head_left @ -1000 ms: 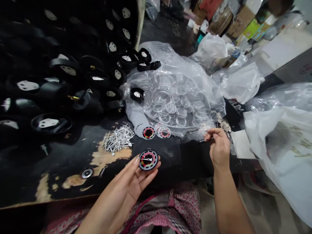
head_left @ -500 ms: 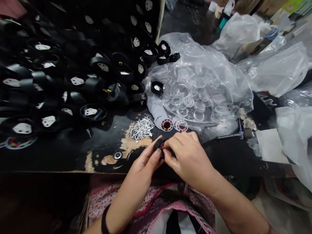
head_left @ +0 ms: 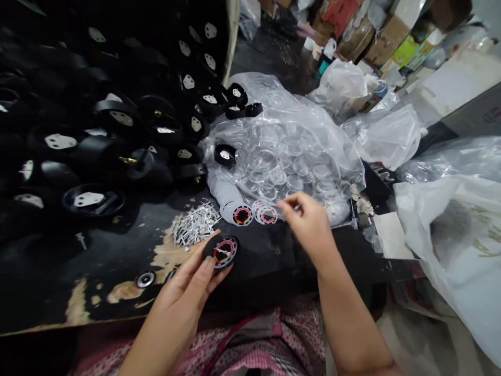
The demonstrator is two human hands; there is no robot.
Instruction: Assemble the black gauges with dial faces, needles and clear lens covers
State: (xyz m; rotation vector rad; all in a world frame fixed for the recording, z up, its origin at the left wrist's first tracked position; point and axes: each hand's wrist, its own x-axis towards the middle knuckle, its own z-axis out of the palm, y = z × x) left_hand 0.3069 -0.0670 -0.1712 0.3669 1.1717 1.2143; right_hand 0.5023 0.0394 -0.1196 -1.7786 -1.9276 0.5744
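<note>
Dial gauge (head_left: 225, 256), needle (head_left: 224, 251) showing, is pinched above the counter (head_left: 262, 263) by the left hand (head_left: 190, 284) alone; the right hand (head_left: 309, 224) has come off it, curled near the dial discs (head_left: 267, 215), whether pinching anything I can't tell.

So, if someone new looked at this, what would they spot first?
Probably the round black-and-red dial gauge, held in the person's left grip over the near side of the black tabletop. Next, perhaps, the big jumble of round black cases with pale plates, filling the upper left. Then the shiny, clear plastic bag with its pile of round see-through pieces, around the middle.
</note>
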